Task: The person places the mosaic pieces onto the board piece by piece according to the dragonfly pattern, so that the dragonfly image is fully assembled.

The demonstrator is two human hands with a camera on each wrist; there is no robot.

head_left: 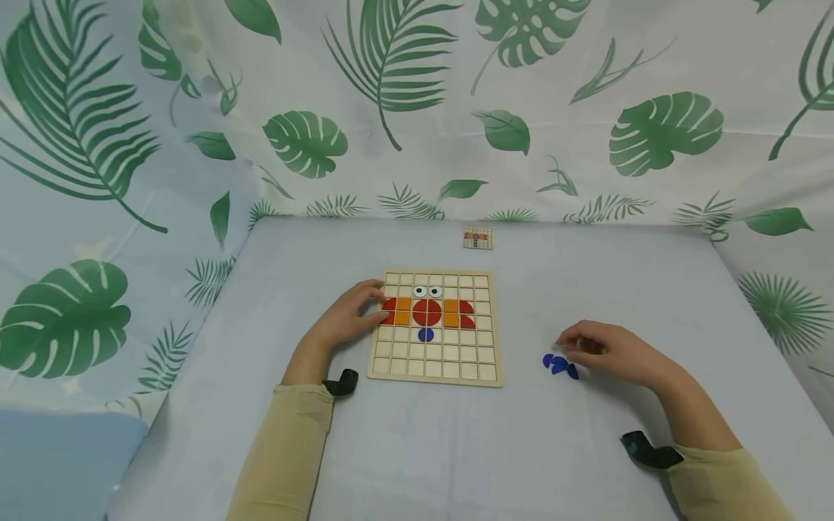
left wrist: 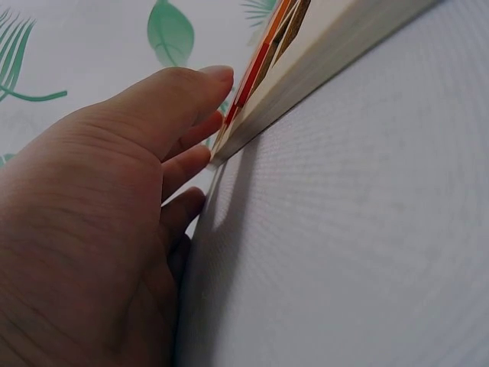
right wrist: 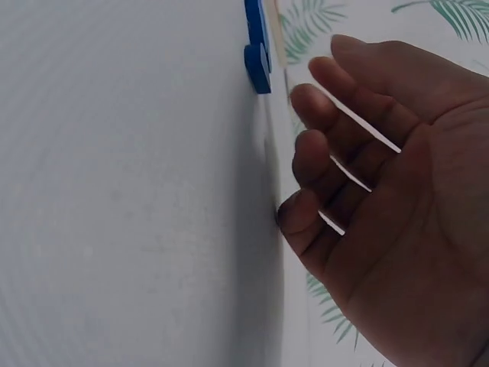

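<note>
A wooden grid board [head_left: 433, 358] lies mid-table in the head view. Set on it are a red circle of quarter pieces [head_left: 426, 312], orange rectangles [head_left: 451, 313], red quarter pieces at both sides, two eye discs [head_left: 427, 291] and a blue circle [head_left: 426, 335]. My left hand [head_left: 345, 317] is at the board's left edge, thumb and fingertips by the red pieces, fingers loosely bent. To the right, my right hand [head_left: 612, 351] hovers beside several loose blue curved pieces [head_left: 559, 364]. The right wrist view shows its fingers [right wrist: 312, 157] apart and holding nothing, near a blue piece [right wrist: 258, 69].
Behind the board lies a small pattern card [head_left: 478, 237] with a similar figure. The table has a pale cloth [head_left: 417, 449]. Leaf-printed curtains [head_left: 404, 145] hang at the back and sides. Black wrist-worn devices [head_left: 651, 452] sit near both sleeves.
</note>
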